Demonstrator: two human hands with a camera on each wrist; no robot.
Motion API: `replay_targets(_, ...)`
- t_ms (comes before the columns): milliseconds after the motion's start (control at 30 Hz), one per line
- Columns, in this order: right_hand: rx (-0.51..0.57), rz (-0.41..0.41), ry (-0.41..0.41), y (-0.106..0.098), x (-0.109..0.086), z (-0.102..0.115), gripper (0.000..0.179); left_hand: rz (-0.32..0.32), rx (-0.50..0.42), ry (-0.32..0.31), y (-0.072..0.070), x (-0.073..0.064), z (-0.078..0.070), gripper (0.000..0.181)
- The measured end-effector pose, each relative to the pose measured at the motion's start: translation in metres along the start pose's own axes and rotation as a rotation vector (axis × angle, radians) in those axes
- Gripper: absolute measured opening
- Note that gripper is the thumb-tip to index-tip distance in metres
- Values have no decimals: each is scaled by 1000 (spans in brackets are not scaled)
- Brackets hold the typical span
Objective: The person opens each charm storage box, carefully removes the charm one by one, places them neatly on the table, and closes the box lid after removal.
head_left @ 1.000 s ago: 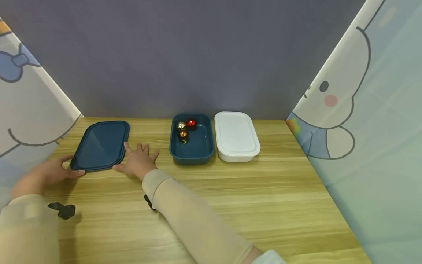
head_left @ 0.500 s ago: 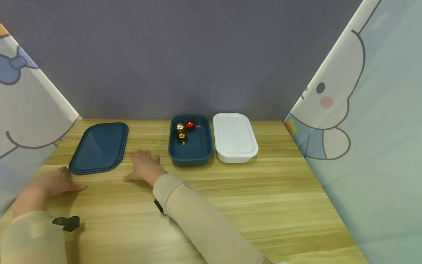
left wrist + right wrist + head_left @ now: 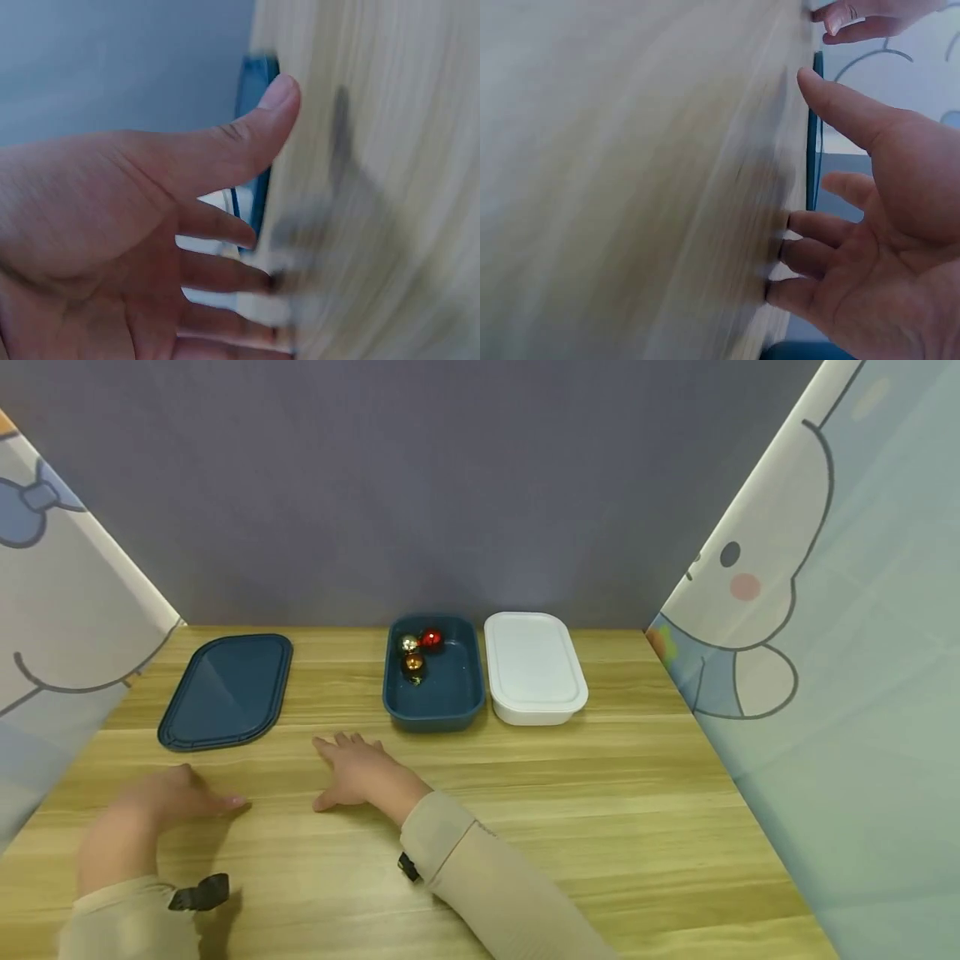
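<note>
The dark blue lid (image 3: pixel 227 692) lies flat on the wooden table at the back left. Just in front of it my left hand (image 3: pixel 161 806) hovers low, thumb stretched to the right and nothing held. My right hand (image 3: pixel 365 770) is a little to the right, fingers spread close over the wood, also holding nothing. In the left wrist view the left thumb (image 3: pixel 240 146) overlaps the lid's edge. Behind my right hand stands a dark blue box (image 3: pixel 450 693), uncovered, with a red, a silvery-gold and an orange-gold shiny ball (image 3: pixel 414 663) in its left part.
A white box with its white lid (image 3: pixel 536 662) on stands right beside the blue box. A grey wall (image 3: pixel 420 493) closes off the back of the table (image 3: pixel 600 827), and cartoon-printed cloths (image 3: pixel 847 635) line both sides.
Both hands have come away from the blue lid's near corners, drawing back toward me and to the right. The lid stays flat on the table; the boxes and balls keep their places.
</note>
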State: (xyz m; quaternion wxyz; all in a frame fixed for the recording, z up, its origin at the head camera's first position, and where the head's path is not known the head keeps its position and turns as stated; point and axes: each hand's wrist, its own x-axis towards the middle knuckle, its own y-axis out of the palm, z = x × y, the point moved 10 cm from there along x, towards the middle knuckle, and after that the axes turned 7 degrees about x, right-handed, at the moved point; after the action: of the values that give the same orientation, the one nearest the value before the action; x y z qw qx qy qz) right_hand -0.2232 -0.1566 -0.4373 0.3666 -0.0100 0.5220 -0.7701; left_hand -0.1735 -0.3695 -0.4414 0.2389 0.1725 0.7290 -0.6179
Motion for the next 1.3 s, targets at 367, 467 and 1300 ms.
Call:
replay_targets(367, 288, 62, -98, -9, -52, -37, 91, -76, -100, 79, 19, -23, -107, 126)
replay_targets(467, 429, 56, -157, -29, -74, -52, 84, -100, -143, 136, 8, -29, -135, 125)
replay_targets(1300, 510, -628, 111, -192, -186, -269, 93, -539, -330, 419, -86, 10, -352, 81)
